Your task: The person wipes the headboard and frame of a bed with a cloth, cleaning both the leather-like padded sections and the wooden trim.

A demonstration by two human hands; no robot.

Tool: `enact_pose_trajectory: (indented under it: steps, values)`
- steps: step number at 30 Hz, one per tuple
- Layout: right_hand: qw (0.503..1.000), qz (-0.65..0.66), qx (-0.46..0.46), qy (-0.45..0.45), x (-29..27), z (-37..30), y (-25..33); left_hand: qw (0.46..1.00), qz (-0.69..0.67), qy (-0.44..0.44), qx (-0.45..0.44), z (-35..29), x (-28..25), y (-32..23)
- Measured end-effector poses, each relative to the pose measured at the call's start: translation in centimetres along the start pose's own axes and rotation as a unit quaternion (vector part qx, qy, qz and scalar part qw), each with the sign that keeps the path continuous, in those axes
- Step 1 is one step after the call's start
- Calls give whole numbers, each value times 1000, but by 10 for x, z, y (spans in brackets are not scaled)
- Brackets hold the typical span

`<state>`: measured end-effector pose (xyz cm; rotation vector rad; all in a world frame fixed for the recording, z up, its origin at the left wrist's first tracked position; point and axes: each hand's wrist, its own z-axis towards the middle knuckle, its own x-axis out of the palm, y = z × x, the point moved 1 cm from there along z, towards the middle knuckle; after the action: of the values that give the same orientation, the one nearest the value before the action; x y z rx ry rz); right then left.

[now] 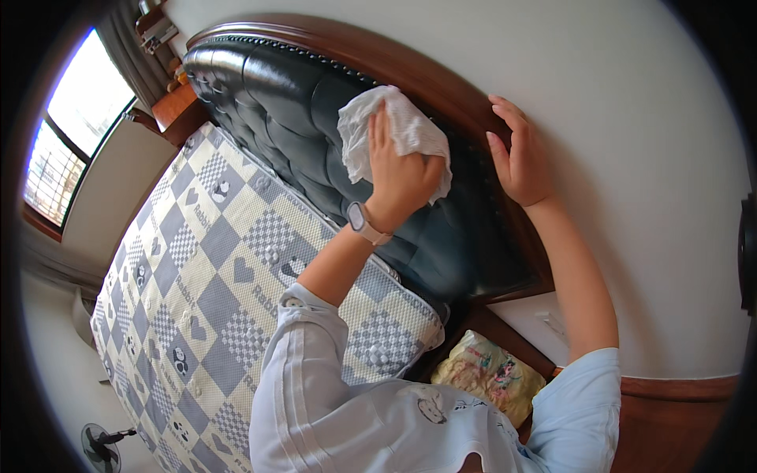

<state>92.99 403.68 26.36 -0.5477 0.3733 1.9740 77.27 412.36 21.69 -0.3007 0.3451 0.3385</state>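
A white cloth lies crumpled against the black tufted leather headboard. My left hand, with a watch on its wrist, presses the cloth onto the leather, fingers extended over it. Beside the headboard's brown wooden rim is my right hand. Its fingers are spread, with the fingertips at the rim's outer edge, and it holds nothing. Whether they touch the wood or the wall behind cannot be made out.
Below the headboard spreads a bed with a grey and cream checked cover. A patterned yellow pillow-like bundle sits by the bed's near corner. The pale wall rises on the right; a window and a fan are at the left.
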Motion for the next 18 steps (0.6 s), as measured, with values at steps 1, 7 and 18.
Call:
enact_pose_trajectory:
  steps: [1, 7, 18]
  values:
    - [1000, -23, -7, -10, 0, 0, 1, 1000, -2, -14, 22, 7, -7, 4]
    - [992, -101, -12, -71, -5, -4, 1, 993, -7, 26, 113, 78, 9, 12]
    - [988, -148, -1, -35, -7, -5, 2, 940, 312, 62, 122, 108, 11, 178]
